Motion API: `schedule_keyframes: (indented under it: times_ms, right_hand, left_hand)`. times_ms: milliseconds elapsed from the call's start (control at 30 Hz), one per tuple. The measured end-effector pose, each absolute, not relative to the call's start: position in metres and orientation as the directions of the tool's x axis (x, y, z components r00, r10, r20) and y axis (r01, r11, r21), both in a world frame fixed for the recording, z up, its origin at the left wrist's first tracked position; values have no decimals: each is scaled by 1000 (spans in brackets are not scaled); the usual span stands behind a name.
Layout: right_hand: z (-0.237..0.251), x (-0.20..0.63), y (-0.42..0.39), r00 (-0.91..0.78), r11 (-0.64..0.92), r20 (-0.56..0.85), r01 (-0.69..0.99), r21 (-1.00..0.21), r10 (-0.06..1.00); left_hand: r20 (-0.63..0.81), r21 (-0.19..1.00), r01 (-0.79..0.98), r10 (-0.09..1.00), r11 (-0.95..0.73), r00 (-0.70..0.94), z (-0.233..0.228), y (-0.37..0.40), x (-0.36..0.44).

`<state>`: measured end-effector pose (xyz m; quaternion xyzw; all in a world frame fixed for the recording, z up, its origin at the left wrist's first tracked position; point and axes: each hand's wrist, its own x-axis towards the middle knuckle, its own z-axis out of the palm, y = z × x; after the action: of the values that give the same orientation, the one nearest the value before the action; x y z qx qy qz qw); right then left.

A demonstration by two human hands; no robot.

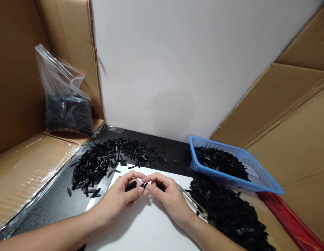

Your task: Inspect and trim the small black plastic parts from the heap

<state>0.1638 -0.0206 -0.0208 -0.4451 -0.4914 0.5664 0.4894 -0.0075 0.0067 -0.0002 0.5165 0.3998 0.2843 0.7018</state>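
My left hand (122,193) and my right hand (169,195) meet over a white board (148,226), fingertips almost touching. Between the fingertips they pinch a small black piece (144,185), thin and elongated; its exact kind is too small to make out. More black pieces (131,185) are tucked in the curled fingers of my left hand, and others (161,187) in those of my right. Beside my right wrist lies a metal tool (194,202) with a long, slim body, partly hidden by the hand.
Small black pieces (94,164) spread loosely behind the board at left. A larger black heap (232,212) lies at right, below a blue basket (266,186) holding more. A clear zip bag (67,108) of black pieces leans on cardboard (73,38). A red bar (293,223) runs at far right.
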Motion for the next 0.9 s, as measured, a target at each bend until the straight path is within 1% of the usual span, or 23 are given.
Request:
schedule_keyframes:
  times_ms: [67,133,267,467,633,800,900]
  right_hand:
    - [-21,164,-21,-85,-2,4,-74,-997,996]
    - [-22,165,-20,-55,-20,-16,-65,-998,998]
    - [-27,168,-17,-50,-90,-84,-136,-987,995]
    - [-27,167,-16,-47,-137,-129,-251,-958,990]
    - [-24,164,-16,-40,-154,-149,-305,-940,988]
    - [-22,165,-15,-44,-169,-164,-337,-926,986]
    - [-22,165,-15,-48,-177,-171,-343,-923,984]
  left_hand:
    - [-264,954,13,817,300,513,0,6,-8]
    - [-262,954,5,825,300,501,1,6,-8]
    - [-275,947,-8,825,321,493,0,6,-6]
    - [-309,941,21,828,339,467,-1,8,-5]
    - [-334,936,62,814,348,475,2,7,-5]
    - [-339,926,12,815,378,470,6,5,-4]
    - [-337,925,11,809,379,482,6,5,-4]
